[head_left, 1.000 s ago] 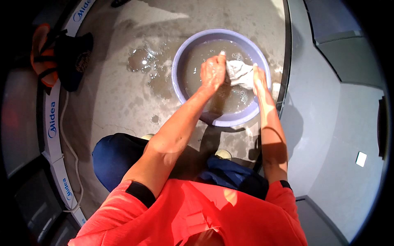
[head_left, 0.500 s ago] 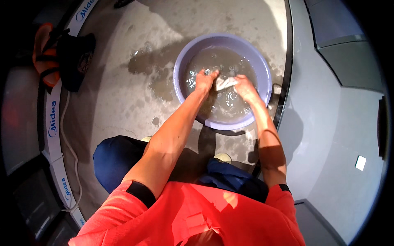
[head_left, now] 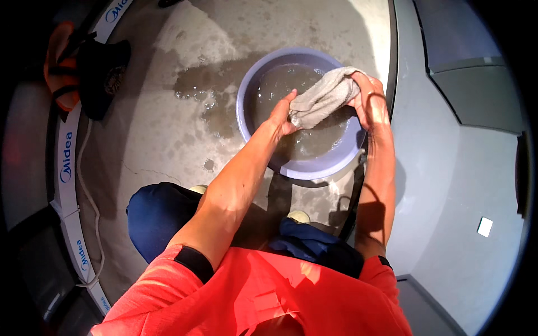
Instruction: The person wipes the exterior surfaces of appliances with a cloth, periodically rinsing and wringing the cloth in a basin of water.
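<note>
A wet, light grey cloth (head_left: 322,94) is stretched in folds over a round lilac plastic basin (head_left: 300,171) of murky water (head_left: 314,143). My left hand (head_left: 283,115) grips the cloth's lower left end over the left half of the water. My right hand (head_left: 367,101) holds the other end higher up, at the basin's right rim. Both forearms reach in from the lower edge.
The basin stands on a wet-patched concrete floor (head_left: 162,145). At the left are an orange-and-black item (head_left: 64,89), a dark hat-like item (head_left: 98,75), white strip casing (head_left: 70,196) and a pale cable (head_left: 92,224). A grey raised surface (head_left: 448,196) bearing a small white rectangle (head_left: 485,226) runs along the right.
The cloth, low in the water half a second ago, is now lifted and stretched out. My right hand has risen outward to the right rim; my left hand has shifted slightly right.
</note>
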Action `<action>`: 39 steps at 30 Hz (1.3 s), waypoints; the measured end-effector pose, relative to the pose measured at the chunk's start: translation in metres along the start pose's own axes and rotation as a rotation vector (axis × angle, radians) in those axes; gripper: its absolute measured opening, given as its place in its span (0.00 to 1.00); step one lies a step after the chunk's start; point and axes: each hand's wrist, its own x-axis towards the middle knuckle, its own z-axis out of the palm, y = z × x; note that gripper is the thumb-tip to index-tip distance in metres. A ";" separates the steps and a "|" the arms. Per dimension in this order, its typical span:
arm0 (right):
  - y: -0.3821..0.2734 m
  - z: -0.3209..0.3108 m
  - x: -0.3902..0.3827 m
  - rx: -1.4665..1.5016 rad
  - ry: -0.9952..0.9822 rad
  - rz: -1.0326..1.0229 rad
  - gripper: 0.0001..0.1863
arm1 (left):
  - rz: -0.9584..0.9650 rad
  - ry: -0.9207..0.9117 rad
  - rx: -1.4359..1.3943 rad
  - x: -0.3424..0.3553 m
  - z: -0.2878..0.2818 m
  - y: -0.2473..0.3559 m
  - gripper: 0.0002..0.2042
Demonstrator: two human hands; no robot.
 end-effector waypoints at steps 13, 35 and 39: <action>0.158 -0.079 0.050 -1.181 0.112 -0.183 0.37 | 0.366 0.521 0.396 0.008 -0.029 0.007 0.44; 0.101 0.095 -0.063 -0.878 -0.136 -0.766 0.10 | 0.007 -0.398 -0.134 0.022 -0.054 -0.002 0.21; 0.128 0.075 -0.005 -0.774 0.072 -0.615 0.14 | 0.207 -0.110 -0.025 0.036 -0.041 -0.018 0.16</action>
